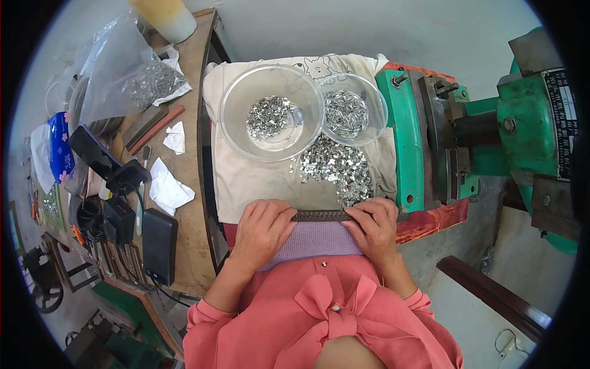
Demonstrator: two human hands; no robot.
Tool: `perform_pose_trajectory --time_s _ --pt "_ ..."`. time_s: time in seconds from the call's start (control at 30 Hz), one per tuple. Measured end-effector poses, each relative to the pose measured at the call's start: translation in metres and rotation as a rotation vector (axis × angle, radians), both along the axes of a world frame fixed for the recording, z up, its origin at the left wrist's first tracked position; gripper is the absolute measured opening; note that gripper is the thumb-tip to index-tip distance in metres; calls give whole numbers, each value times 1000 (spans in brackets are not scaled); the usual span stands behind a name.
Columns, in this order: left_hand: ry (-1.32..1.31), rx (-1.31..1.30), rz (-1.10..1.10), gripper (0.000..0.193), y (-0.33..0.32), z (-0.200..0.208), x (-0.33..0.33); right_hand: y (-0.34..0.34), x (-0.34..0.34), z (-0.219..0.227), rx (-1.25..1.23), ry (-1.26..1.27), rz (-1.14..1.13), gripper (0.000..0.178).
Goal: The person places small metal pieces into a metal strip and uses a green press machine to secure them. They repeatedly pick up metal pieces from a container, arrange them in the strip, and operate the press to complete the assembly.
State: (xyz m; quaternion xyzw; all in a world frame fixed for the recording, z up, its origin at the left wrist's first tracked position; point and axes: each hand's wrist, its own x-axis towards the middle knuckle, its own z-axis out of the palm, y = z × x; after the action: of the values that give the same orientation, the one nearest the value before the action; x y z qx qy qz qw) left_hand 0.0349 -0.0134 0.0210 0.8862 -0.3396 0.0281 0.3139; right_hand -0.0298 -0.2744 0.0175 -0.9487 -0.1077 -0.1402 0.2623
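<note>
Here, one large green metal machine (528, 120) stands at the right, cut off by the dark rim. On one beige cloth (246, 184) sit two round clear plastic bowls (235, 132) of silvery metal bits (269, 117), too many to count; one loose silvery heap (344, 169) lies nearer. Curled fingers of the left hand (259, 232) and right hand (376, 230) pinch one dark, narrow, ridged metal strip (319, 216) at the cloth's near edge, partly hidden beneath them.

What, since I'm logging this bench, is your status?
Left hand, right hand holding opposite ends of dark strip. Strip lies crosswise. Loose metal pieces heaped just beyond.
</note>
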Motion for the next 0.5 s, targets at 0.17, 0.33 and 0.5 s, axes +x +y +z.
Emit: perform_pose_trajectory --time_s 0.17,0.33,0.5 --pt "30 -81 23 32 0 0 0 1 -1 -3 28 2 -11 34" --pt "25 -105 29 27 -1 -1 -2 1 -1 -4 43 2 -9 35" --pt "-11 -78 29 23 -1 2 0 2 0 -3 41 3 -16 35"
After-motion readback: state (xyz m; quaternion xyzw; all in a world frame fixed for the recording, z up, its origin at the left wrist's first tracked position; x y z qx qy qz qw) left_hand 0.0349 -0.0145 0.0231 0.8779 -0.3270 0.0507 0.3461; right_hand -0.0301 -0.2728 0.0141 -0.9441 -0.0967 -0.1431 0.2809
